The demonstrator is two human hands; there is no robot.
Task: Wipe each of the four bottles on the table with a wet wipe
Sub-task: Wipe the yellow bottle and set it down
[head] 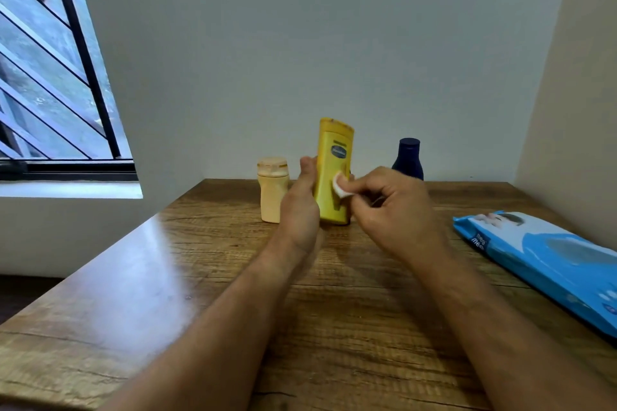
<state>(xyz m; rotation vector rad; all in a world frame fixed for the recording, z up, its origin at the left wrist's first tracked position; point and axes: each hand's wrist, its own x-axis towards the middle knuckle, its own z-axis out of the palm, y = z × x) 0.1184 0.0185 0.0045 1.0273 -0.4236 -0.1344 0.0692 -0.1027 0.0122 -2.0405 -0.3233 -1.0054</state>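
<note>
The left hand (pixel 298 207) grips the yellow bottle (pixel 334 173) around its lower body, thumb up along the near edge, while the right hand (pixel 390 207) pinches a small folded wet wipe (pixel 340 185) and presses it to the bottle's front face just below the label. The bottle is tilted slightly, its base at or just above the wooden table (pixel 167 277); which, I cannot tell. It looks like a stiff, light plastic container, smooth and likely to turn slippery once damp, so a firm hold low on the flat sides seems wise, leaving the upper half free for the wipe. Near the right edge lies a blue wipes pack (pixel 547 264), flat on the tabletop. Just left of the yellow bottle stands a cream bottle (pixel 272 190), upright; behind and to the right a dark blue bottle (pixel 408 160) stands near the wall. A fourth bottle is not visible. Beyond rise pale walls, with a barred window (pixel 50 77) at left.
</note>
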